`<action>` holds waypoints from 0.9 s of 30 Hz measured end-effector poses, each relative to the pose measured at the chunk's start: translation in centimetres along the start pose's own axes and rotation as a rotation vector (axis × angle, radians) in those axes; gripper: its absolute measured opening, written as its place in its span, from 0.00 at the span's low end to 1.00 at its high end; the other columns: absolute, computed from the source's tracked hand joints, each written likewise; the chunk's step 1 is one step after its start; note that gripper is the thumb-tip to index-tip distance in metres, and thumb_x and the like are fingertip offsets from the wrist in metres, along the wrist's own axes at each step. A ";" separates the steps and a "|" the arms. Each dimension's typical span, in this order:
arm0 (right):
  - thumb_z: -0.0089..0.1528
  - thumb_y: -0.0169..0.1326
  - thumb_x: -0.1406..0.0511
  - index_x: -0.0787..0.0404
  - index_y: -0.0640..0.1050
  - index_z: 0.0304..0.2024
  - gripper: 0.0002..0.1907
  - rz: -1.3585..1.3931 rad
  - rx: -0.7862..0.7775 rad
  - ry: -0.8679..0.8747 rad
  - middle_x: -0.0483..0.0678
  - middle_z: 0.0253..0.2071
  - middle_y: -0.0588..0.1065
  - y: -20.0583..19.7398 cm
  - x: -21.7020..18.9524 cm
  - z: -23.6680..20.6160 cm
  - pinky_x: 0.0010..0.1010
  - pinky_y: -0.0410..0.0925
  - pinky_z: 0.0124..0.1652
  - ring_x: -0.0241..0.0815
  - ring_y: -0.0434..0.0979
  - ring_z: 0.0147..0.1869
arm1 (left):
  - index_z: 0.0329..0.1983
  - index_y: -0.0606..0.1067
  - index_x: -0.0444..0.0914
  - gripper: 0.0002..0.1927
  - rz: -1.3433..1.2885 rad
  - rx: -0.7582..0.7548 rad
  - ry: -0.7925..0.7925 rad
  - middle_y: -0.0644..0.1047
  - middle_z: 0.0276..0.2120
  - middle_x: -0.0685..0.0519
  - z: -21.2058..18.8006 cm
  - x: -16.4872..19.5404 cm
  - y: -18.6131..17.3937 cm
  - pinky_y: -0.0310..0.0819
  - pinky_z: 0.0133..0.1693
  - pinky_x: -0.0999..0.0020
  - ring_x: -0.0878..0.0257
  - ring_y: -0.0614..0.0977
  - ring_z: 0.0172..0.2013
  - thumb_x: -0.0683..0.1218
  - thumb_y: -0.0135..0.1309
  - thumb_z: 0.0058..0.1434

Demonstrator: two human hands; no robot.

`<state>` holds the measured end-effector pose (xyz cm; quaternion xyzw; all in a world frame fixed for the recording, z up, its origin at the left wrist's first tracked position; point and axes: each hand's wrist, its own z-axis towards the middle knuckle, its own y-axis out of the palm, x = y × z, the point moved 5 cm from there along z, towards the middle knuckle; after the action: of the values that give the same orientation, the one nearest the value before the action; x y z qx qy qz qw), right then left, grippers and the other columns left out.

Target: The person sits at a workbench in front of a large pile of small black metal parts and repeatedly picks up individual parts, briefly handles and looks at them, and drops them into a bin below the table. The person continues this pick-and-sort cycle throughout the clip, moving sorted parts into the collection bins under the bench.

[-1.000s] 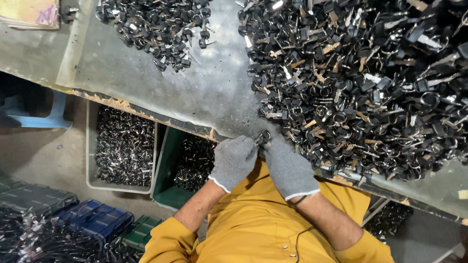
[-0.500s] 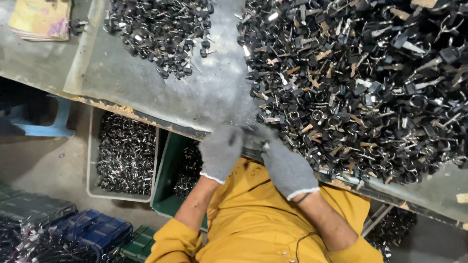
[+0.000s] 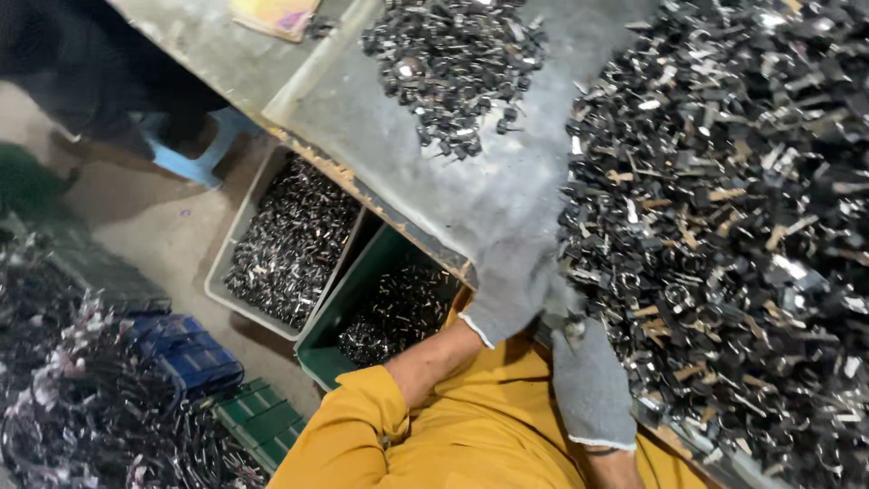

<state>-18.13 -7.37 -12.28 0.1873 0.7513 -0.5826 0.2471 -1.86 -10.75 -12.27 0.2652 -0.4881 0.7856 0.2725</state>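
Both my hands wear grey gloves at the near edge of a grey metal table (image 3: 425,195). My left hand (image 3: 511,294) is blurred and rests on the table edge, its fingers close to my right hand. My right hand (image 3: 590,385) pinches a small dark metal part (image 3: 574,328) between its fingertips. A large heap of dark metal parts (image 3: 733,226) covers the table to the right of my hands. A smaller heap of the same parts (image 3: 457,59) lies farther back on the table.
Below the table edge stand a grey bin (image 3: 237,243) and a green bin (image 3: 328,335), both holding metal parts. A blue stool (image 3: 195,154) stands on the floor at left. Blue and green crates (image 3: 195,358) and a tangle of dark items (image 3: 81,398) fill the lower left.
The view has swung left and tilted, showing more floor and bins. My hands stay together at the table edge, with the left one now blurred.
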 end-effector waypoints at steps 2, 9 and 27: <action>0.64 0.55 0.56 0.63 0.71 0.47 0.18 -0.007 -0.009 0.026 0.65 0.39 0.78 0.5 0.4 0.0 0.56 0.72 0.39 0.70 0.78 0.44 | 0.52 0.74 0.41 0.16 0.195 -0.047 0.127 0.75 0.44 0.50 -0.1 0.9 0.5 0.66 0.48 0.51 0.52 0.75 0.47 0.48 0.57 0.62; 0.64 0.53 0.57 0.63 0.72 0.56 0.22 -0.031 0.033 -0.088 0.64 0.43 0.78 0.4 0.0 -0.4 0.53 0.73 0.41 0.68 0.79 0.45 | 0.50 0.74 0.42 0.13 0.147 -0.070 0.137 0.74 0.46 0.49 0.8 1.9 0.2 0.67 0.51 0.53 0.53 0.75 0.49 0.51 0.57 0.66; 0.63 0.52 0.54 0.57 0.72 0.53 0.20 -0.069 -0.122 0.097 0.64 0.45 0.78 -0.1 0.4 -0.7 0.58 0.72 0.44 0.70 0.79 0.47 | 0.32 0.76 0.42 0.05 -0.113 0.018 0.229 0.80 0.45 0.51 0.0 1.8 -0.6 0.69 0.52 0.56 0.53 0.78 0.48 0.43 0.61 0.55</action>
<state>-18.59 -6.70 -12.28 0.1736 0.8025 -0.5342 0.2013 -2.72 -10.22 -10.61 0.2035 -0.4310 0.7985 0.3679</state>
